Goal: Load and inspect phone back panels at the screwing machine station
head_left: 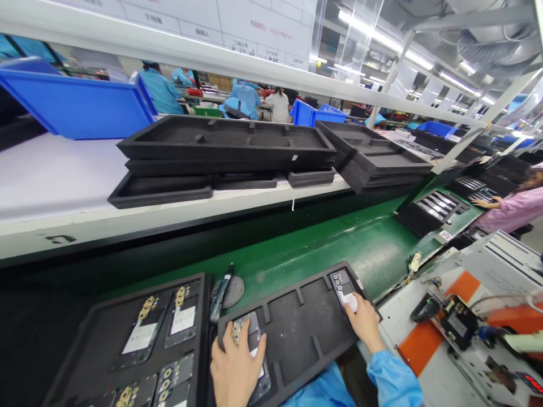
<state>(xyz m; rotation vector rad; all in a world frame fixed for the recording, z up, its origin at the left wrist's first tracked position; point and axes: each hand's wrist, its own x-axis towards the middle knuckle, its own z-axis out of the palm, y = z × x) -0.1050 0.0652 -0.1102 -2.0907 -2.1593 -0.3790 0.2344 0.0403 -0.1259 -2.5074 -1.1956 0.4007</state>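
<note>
I record the left hand (235, 367) open, fingers spread over a phone panel (254, 330) at the left edge of the tray (292, 330). The right hand (365, 321) touches another panel (339, 281) by the far right corner; whether gripping, I cannot tell.

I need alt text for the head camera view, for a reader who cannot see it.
A person's left hand and right hand touch separate phone-like panels at opposite ends of a black tray. Another tray to its left holds similar panels; a green surface extends beyond.
</note>
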